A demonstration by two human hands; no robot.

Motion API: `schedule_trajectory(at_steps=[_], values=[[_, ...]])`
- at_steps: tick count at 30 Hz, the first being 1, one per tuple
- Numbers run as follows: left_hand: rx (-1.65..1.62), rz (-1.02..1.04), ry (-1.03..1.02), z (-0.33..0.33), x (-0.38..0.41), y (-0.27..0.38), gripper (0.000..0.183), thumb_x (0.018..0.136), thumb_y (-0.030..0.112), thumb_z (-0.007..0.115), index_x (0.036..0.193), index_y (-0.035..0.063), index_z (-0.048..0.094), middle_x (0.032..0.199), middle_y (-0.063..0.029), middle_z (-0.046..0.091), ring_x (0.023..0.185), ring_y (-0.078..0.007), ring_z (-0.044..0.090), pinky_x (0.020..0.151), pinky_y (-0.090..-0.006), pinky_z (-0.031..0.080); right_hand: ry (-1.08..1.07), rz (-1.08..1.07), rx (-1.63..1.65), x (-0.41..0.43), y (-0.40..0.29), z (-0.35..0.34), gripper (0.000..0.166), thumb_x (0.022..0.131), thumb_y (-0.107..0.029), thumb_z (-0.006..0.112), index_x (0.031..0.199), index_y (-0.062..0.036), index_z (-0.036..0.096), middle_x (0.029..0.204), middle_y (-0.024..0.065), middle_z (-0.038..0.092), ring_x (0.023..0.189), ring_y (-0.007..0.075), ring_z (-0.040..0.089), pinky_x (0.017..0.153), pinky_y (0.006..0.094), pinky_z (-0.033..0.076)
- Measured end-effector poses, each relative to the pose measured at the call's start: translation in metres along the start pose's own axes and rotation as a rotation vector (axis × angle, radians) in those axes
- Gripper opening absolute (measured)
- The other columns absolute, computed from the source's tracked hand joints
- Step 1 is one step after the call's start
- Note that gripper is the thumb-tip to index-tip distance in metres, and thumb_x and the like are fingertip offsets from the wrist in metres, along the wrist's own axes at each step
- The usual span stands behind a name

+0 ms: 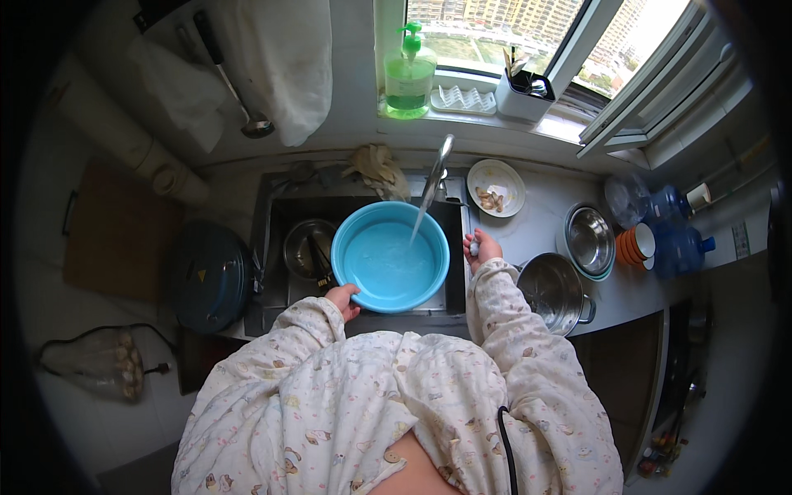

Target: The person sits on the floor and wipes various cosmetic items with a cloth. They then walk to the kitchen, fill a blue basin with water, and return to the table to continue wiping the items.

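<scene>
A blue plastic basin [391, 257] sits over the dark kitchen sink [456, 272] with water in it. From the chrome faucet [437, 167] a stream runs into the basin. My left hand [343, 301] grips the basin's rim at the lower left, thumb on top. To the right of the sink, my right hand [484, 249] is curled, palm up, around a small whitish-grey object [474, 247], too small to identify. Beyond that hand, a white plate [497, 173] on the counter holds several small tan pieces of food. A metal bowl [304, 247] with a black-handled utensil lies in the sink, left of the basin.
A steel pot [552, 294], a nested steel bowl [589, 240] and stacked orange bowls [635, 246] stand at right. Rubber gloves [376, 170] lie behind the sink. A lidded dark appliance [209, 277] is at left. Green liquid soap [409, 77] stands on the sill beneath an open window [643, 80].
</scene>
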State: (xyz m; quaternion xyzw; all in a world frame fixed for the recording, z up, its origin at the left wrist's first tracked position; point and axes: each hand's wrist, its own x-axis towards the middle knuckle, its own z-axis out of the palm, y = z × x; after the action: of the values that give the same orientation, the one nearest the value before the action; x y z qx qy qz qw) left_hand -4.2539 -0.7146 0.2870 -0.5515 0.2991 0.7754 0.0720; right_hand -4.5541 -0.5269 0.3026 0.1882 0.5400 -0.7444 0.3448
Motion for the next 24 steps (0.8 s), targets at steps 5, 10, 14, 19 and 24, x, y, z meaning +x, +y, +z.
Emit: schedule_trajectory(at_steps=[5, 10, 14, 19, 24], values=[[-0.058, 0.026, 0.025, 0.009, -0.004, -0.003, 0.013, 0.085, 0.015, 0.054, 0.094, 0.0067, 0.051, 0.073, -0.0039, 0.056, 0.058, -0.0134, 0.052, 0.044, -0.0244, 0.043, -0.033, 0.12, -0.06, 0.039, -0.012, 0.022, 0.019, 0.091, -0.017, 0.047, 0.099, -0.0005, 0.053, 0.082, 0.0083, 0.061, 0.066, 0.0181, 0.06, 0.053, 0.0287, 0.05], [-0.064, 0.018, 0.052, 0.014, -0.003, -0.01, 0.011, 0.084, 0.016, 0.055, 0.093, 0.0102, 0.052, 0.074, -0.0011, 0.055, 0.059, -0.0127, 0.048, 0.048, -0.0252, 0.042, -0.039, 0.159, -0.057, 0.056, -0.011, 0.041, 0.017, 0.09, -0.014, 0.045, 0.098, -0.0005, 0.051, 0.084, 0.011, 0.062, 0.065, 0.0201, 0.06, 0.054, 0.0302, 0.05], [-0.084, 0.019, 0.057, 0.016, -0.005, -0.017, 0.01, 0.084, 0.015, 0.056, 0.092, 0.0108, 0.052, 0.074, -0.0009, 0.055, 0.06, -0.0127, 0.048, 0.049, -0.0259, 0.041, -0.072, 0.206, -0.018, 0.064, -0.014, 0.045, 0.015, 0.091, -0.014, 0.045, 0.098, -0.0015, 0.049, 0.085, 0.0122, 0.061, 0.066, 0.0209, 0.059, 0.055, 0.0302, 0.05], [-0.09, 0.038, 0.076, 0.018, -0.006, -0.023, 0.011, 0.084, 0.015, 0.056, 0.093, 0.0111, 0.052, 0.076, -0.0006, 0.055, 0.061, -0.0125, 0.048, 0.05, -0.0256, 0.041, -0.071, 0.232, -0.015, 0.069, -0.019, 0.048, 0.015, 0.09, -0.013, 0.045, 0.098, -0.0007, 0.049, 0.086, 0.0123, 0.061, 0.067, 0.0211, 0.059, 0.055, 0.0299, 0.049], [-0.107, 0.058, 0.08, 0.022, -0.012, -0.026, 0.013, 0.084, 0.015, 0.056, 0.095, 0.0084, 0.053, 0.076, -0.0015, 0.057, 0.061, -0.0128, 0.05, 0.049, -0.0258, 0.043, -0.104, 0.251, 0.043, 0.076, -0.025, 0.045, 0.018, 0.091, -0.016, 0.046, 0.097, -0.0002, 0.052, 0.083, 0.0108, 0.062, 0.069, 0.0212, 0.06, 0.058, 0.0301, 0.051]])
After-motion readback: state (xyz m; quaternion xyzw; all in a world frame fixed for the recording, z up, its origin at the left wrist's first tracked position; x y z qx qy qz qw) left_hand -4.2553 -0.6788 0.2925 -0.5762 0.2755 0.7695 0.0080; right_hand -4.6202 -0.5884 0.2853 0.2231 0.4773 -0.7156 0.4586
